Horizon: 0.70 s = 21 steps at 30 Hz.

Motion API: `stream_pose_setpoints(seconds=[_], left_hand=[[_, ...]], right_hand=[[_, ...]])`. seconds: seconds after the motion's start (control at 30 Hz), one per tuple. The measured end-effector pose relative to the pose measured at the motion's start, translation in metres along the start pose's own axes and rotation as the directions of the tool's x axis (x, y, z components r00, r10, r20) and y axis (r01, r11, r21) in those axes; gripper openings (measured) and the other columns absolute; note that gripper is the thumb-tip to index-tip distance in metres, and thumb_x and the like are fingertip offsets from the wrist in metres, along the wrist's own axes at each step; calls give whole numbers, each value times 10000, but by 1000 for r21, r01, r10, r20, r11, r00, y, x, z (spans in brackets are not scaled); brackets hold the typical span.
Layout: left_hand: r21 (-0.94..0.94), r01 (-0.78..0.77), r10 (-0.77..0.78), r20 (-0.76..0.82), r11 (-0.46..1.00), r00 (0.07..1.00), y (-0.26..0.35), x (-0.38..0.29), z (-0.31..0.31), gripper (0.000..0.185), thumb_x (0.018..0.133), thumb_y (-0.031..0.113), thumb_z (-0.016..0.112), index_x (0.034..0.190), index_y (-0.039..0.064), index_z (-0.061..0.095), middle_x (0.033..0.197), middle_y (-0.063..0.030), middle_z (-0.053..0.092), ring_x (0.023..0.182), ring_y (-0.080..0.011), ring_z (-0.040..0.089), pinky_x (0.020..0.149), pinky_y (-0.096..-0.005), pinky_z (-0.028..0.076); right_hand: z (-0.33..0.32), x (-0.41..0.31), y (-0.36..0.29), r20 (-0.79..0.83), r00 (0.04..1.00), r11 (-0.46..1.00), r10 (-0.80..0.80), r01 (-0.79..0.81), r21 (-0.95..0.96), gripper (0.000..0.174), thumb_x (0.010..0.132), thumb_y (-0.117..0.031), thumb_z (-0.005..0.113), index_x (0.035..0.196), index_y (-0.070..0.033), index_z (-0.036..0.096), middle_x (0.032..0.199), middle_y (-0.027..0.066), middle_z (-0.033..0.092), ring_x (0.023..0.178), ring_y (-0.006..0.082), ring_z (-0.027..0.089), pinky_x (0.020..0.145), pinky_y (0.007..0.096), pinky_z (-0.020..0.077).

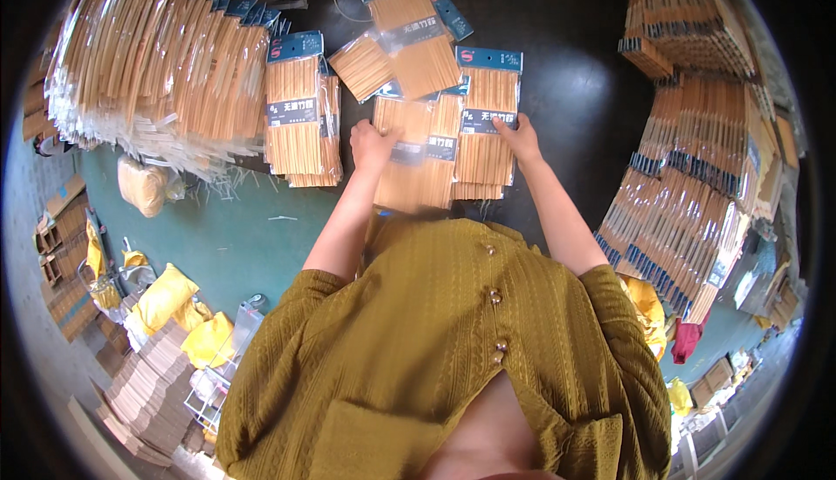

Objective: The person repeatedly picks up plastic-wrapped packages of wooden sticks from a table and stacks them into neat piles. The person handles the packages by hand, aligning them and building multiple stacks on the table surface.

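Flat plastic packs of bamboo chopsticks with blue headers lie before me on a dark table. My left hand [373, 147] is on the left edge of a middle pack [408, 183], thumb over its front. At the right, my right hand [520, 137] grips the right edge of another pack [486, 88], thumb on the printed band. Beyond these two, a tilted pack [418, 36] overlaps a smaller-looking pack [361, 65] and one more at the back. A small pile of packs [294, 134] stands left of my left hand. The undersides of the held packs are hidden.
A large heap of chopstick packs [163, 68] covers the left of the dark table [562, 75]. Stacked rows of packs [692, 134] stand at the right. On the green floor [261, 238] are yellow bags [166, 297], flattened cardboard [147, 388] and a white wire rack [212, 392].
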<state>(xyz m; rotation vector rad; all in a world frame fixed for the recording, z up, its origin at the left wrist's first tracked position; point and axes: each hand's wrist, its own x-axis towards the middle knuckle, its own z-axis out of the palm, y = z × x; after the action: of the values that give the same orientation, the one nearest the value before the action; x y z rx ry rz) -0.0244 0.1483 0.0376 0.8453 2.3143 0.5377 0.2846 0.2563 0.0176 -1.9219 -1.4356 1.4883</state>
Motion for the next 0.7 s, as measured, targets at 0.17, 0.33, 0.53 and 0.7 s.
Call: stream_pose_setpoints(seconds=[0.17,0.33,0.53,0.7], left_hand=[[-241,104,-43,245,965,968,0,-4,6,742,734,381,867,1202,-88,532,1116,-249,631,968,-374,656,844,-445,538],[-40,-224,224,-14,974,974,8,-43,26,623,747,304,839,1151,-60,535,1142,-253,571,1148,-408,512,1016,-472,398],[-315,85,14,301,945,953,9,-45,15,670,738,283,880,1185,-80,536,1141,-199,636,1039,-294,634,924,-393,496],[-485,288,160,690,826,706,15,-47,1,669,799,179,864,1327,-57,528,1206,-120,672,1065,-150,640,934,-306,504]], right_hand=[[-4,-6,0,31,997,977,-65,70,-201,569,861,-440,759,1147,23,597,1122,244,631,1058,394,620,921,436,498],[-4,-43,1,-2,988,952,-151,145,-269,518,884,-373,749,1166,25,576,1122,283,605,1071,434,599,939,455,493],[7,-59,4,50,998,993,47,-41,-109,511,915,-318,744,1139,79,513,1140,276,653,1128,385,629,940,408,501],[2,-73,17,208,956,906,206,-266,328,442,989,-288,649,1249,52,539,1211,161,661,1149,235,611,987,368,470]])
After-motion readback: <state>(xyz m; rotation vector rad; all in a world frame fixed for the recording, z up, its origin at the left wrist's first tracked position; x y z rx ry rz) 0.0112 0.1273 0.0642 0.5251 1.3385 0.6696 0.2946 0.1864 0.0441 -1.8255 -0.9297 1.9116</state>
